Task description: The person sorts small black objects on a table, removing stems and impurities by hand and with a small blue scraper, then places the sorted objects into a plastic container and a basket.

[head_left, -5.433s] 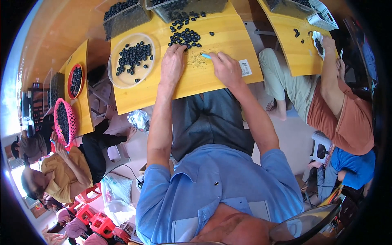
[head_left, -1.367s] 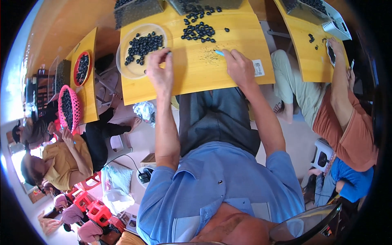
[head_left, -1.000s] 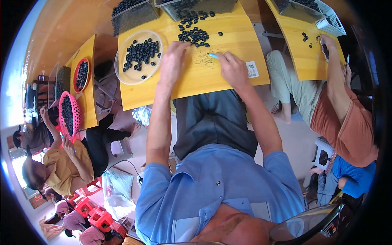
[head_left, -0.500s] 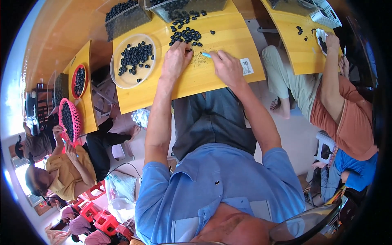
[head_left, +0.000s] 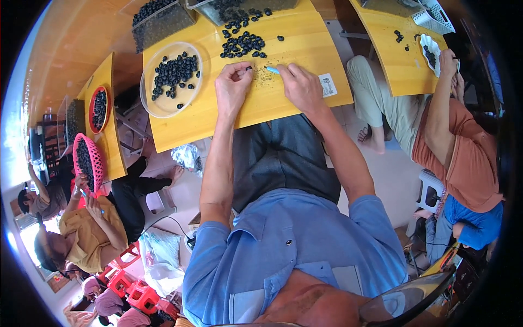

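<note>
My left hand [head_left: 233,84] rests on a yellow wooden board [head_left: 283,103] and pinches one small dark round fruit [head_left: 249,68] between its fingertips. Right beside it, my right hand [head_left: 301,86] grips a small light-blue tool [head_left: 272,70] whose tip points at that fruit. A loose heap of the same dark fruits [head_left: 243,45] lies just beyond both hands. Left of my left hand stands a clear round dish [head_left: 155,103] holding several fruits. Pale crumbs are scattered on the board between my hands.
Grey bins of dark fruits [head_left: 163,19] stand at the board's far edge. A person in an orange top [head_left: 463,152] works at a yellow board [head_left: 392,60] on my right. On my left, a person in yellow [head_left: 90,234] lifts a pink basket [head_left: 87,161]; a red dish [head_left: 98,109] sits nearby.
My left hand came back from the clear dish to the spot beside the blue tool and now pinches a fruit. My right hand stayed in place with the tool.
</note>
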